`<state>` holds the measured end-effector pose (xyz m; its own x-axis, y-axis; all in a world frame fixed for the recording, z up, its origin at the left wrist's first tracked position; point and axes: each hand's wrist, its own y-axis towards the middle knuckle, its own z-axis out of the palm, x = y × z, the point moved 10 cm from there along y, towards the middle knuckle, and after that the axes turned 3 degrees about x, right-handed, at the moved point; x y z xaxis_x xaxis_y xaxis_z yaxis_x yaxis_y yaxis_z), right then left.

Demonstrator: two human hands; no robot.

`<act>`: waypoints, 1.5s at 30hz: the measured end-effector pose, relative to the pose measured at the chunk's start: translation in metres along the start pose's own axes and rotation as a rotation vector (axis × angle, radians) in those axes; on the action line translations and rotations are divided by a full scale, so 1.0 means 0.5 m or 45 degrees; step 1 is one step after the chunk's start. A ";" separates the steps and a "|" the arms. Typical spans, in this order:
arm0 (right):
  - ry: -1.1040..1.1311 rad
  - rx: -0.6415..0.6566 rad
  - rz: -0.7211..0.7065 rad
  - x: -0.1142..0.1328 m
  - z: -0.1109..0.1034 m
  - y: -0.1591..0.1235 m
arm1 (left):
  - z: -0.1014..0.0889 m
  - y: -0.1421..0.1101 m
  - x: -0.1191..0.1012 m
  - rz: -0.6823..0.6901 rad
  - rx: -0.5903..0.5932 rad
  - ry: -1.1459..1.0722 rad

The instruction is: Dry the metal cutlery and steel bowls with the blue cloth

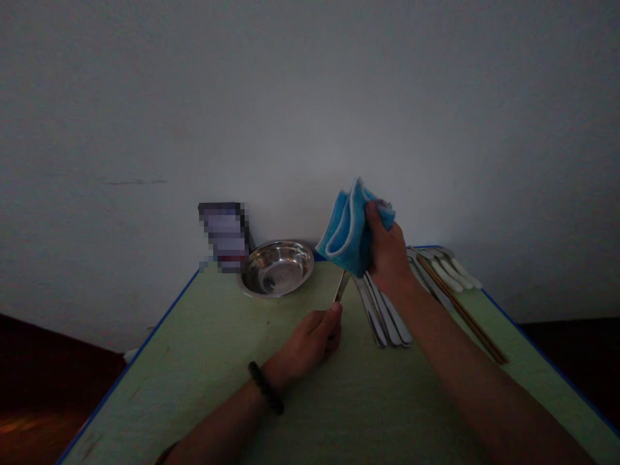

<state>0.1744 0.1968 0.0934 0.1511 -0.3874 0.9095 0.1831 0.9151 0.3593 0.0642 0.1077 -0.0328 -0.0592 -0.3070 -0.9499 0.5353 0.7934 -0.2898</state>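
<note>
My left hand (310, 339), with a dark beaded bracelet on the wrist, is closed around a shiny metal utensil (341, 286). The utensil points up and away from me, and its far end is hidden at the blue cloth, so its exact kind cannot be made out. A folded blue cloth (356, 226) with pale edging is gripped in my right hand (390, 255), thumb toward me, above the table. Below the cloth, several metal utensils (385, 316) lie side by side, handles toward me, their far ends covered from view.
A shallow steel bowl (278, 270) sits at the back left, beside a blurred upright phone-like object (225, 236). On the right lie brown chopsticks (465, 310), more metal cutlery (431, 281) and white-handled cutlery (450, 274). The pale green table (194, 361) has blue edging and meets a wall.
</note>
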 end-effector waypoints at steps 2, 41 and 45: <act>0.039 -0.016 0.017 0.000 -0.001 -0.001 | 0.001 -0.001 -0.004 0.001 -0.001 -0.022; 0.512 0.113 0.307 -0.016 0.007 0.012 | 0.030 -0.006 -0.042 0.164 0.339 -0.019; 0.229 0.033 0.166 -0.001 -0.012 0.015 | 0.016 -0.013 -0.043 0.181 0.139 0.158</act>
<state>0.1816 0.2034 0.0944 0.3431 -0.2773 0.8974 0.1259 0.9604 0.2486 0.0688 0.1050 -0.0098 -0.0763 -0.1233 -0.9894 0.6333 0.7605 -0.1436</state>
